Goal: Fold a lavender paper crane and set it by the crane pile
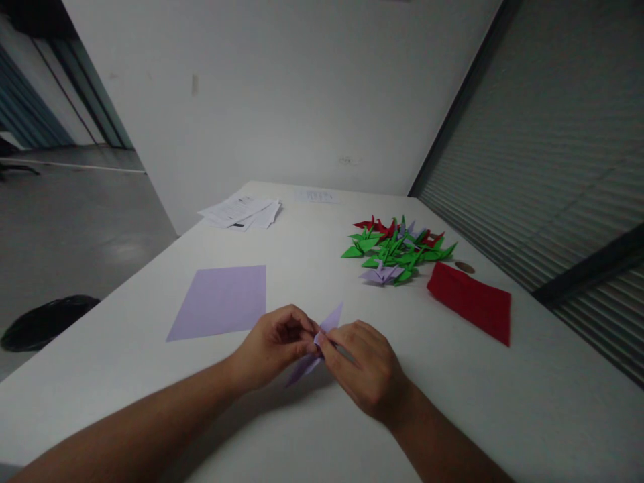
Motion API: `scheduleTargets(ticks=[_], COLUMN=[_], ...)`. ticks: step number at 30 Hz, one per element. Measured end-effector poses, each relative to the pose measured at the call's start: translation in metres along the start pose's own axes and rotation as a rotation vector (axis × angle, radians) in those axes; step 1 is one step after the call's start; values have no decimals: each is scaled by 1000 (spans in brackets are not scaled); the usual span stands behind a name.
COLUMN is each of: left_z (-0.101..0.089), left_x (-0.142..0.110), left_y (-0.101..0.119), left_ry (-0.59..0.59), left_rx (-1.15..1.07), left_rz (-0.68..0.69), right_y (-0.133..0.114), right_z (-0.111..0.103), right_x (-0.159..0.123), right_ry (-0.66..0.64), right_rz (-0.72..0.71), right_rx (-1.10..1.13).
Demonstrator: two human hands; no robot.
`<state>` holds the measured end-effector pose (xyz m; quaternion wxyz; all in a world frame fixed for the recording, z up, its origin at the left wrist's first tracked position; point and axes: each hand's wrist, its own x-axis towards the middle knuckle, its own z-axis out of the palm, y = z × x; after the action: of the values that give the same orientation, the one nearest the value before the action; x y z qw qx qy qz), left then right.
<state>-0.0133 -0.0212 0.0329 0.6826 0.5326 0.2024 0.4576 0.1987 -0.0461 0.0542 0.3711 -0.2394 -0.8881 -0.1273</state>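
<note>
Between my two hands is a partly hidden purple origami crane (332, 318), its pointed ends sticking out above and below my fingers. My left hand (274, 345) pinches it from the left, thumb against fingertips. From the right, my right hand (369, 365) grips the same folded paper with thumb and forefinger, close beside the left fingertips. Left of my hands a flat purple paper sheet (221, 302) lies on the white table (302, 255). A pile of folded paper cranes (397, 248) in green, red and purple sits beyond my right hand.
Red paper (473, 302) lies at the right, with a brown round thing (465, 267) behind it. Printed sheets (244, 211) rest at the far left, and another paper (316, 196) near the wall. A window blind (543, 147) borders the right side; a black bag (47, 322) is on the floor.
</note>
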Motion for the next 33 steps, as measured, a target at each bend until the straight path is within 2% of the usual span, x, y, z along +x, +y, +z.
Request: scheduleTargets(ticks=[6, 14, 18, 27, 33], left_z=[-4, -5, -3, -2, -4], left_x=[-1, -1, 0, 0, 0], left_y=[-3, 5, 7, 7, 4], left_ry=[58, 56, 53, 28, 43], left_rx=[211, 507, 520, 478, 581], left_rz=[-19, -22, -40, -71, -64], right_y=[0, 4, 6, 13, 13], right_z=[3, 6, 5, 4, 3], right_x=[-1, -2, 1, 0, 1], right_ry=[-12, -20, -15, -106, -144], right_rz=[60, 100, 110, 134, 107], right_rx=[40, 152, 180, 249, 212])
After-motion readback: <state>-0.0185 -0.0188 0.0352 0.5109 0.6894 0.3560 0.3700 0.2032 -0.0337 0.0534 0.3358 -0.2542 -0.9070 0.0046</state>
